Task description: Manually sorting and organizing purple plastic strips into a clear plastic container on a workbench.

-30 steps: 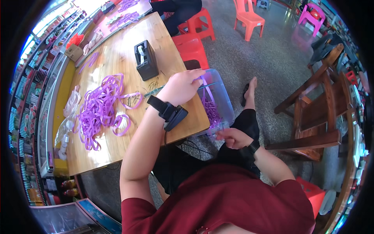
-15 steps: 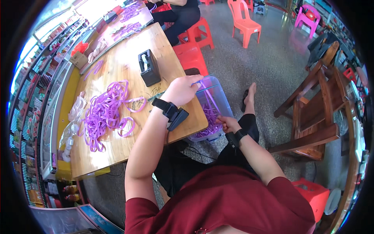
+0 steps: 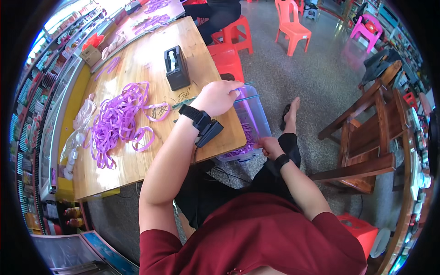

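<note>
Over the table's corner, my left hand is closed, its fingertips pinching the upper end of a purple ribbon. Thin dark-green rods stick out past those fingers, and a green end shows on the wrist side; whether the hand grips them is unclear. Lower down, my right hand is closed in a pinch at the ribbon's other visible part. Beneath the stretched ribbon stands a clear plastic bin with more purple ribbon heaped inside. A loose pile of purple ribbon lies on the wooden table.
A black tape dispenser stands on the table beyond my left wrist. Red plastic stools and a seated person are at the far side. To the right are a wooden chair and a red chair.
The view has shifted slightly. My hands keep their pinch on the ribbon, which now looks wider and flatter between them; the green rods past my left fingers show more.
</note>
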### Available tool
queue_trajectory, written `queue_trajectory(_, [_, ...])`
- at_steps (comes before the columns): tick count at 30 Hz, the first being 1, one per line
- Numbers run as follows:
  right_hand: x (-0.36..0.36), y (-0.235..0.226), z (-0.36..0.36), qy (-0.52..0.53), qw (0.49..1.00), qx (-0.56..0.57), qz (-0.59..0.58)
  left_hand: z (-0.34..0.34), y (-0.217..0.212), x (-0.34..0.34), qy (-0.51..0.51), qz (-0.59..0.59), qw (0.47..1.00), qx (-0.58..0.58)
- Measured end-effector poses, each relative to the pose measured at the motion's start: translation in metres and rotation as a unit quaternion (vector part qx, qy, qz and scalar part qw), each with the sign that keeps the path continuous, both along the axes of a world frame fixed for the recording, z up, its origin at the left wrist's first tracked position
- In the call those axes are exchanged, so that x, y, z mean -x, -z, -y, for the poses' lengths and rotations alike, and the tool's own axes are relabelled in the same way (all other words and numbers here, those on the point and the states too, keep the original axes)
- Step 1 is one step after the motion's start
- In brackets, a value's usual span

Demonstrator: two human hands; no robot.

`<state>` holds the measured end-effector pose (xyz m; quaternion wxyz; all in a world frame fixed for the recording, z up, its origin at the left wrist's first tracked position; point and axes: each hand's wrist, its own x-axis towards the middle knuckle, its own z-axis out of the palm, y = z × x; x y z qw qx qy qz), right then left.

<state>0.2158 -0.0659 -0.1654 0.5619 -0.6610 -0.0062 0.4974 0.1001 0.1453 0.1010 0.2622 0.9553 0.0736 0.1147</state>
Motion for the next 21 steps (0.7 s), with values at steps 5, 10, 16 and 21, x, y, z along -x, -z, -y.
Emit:
queue_trajectory(5, [0.012,-0.008,-0.003,-0.093,0.983,0.003,0.158,-0.002,0.002,0.001,0.003,0.006,1.000,-0.005])
queue_trajectory(10, [0.016,-0.015,0.017,-0.352,0.869,-0.022,0.347,-0.001,0.005,-0.002,0.019,0.015,1.000,-0.012])
queue_trajectory(16, [0.045,-0.095,0.060,-0.304,0.947,0.010,0.099,0.001,0.001,0.005,0.014,0.013,1.000,0.022])
queue_trajectory(21, [0.053,-0.119,0.081,-0.304,0.952,-0.033,0.025,0.026,-0.035,0.018,0.004,0.070,0.997,0.043])
